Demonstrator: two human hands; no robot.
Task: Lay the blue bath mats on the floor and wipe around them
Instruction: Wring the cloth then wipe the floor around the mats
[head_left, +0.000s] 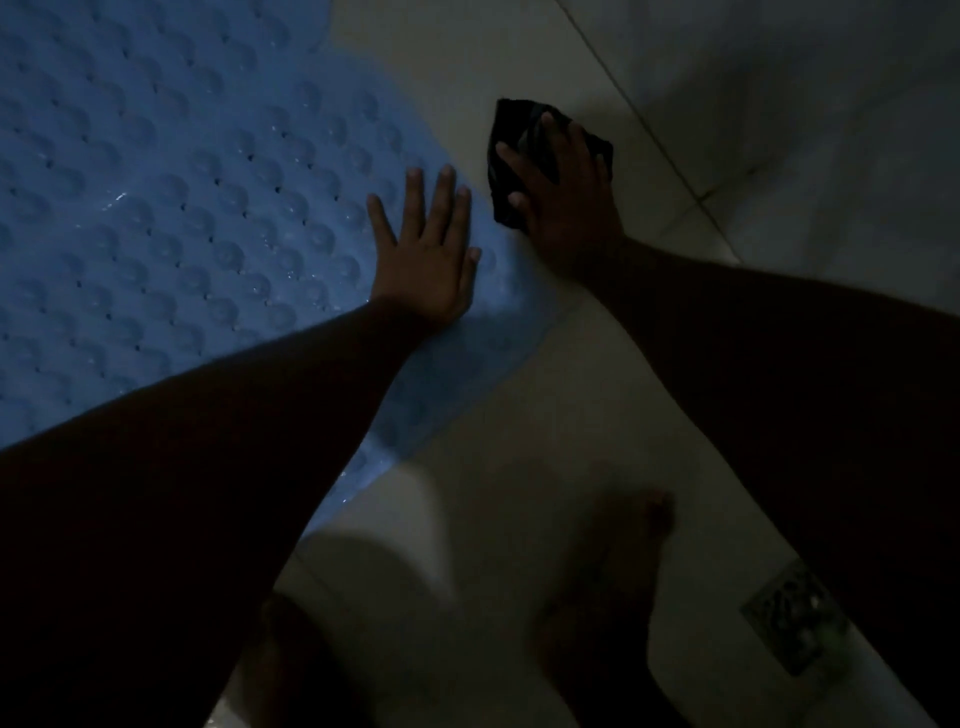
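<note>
A blue bath mat (171, 197) with rows of round bumps lies flat on the pale tiled floor and fills the left half of the view. My left hand (431, 254) rests palm down on the mat's right edge, fingers spread, holding nothing. Just to its right, off the mat, my right hand (561, 192) presses a dark cloth (506, 135) onto the tile, fingers splayed over it. The cloth sticks out beyond my fingertips. Only this one mat shows.
Pale floor tiles (779, 104) with grout lines stretch to the right and back. A square metal floor drain (795, 616) sits at the lower right. My bare foot (602, 587) stands on the tile below the hands. The scene is dim.
</note>
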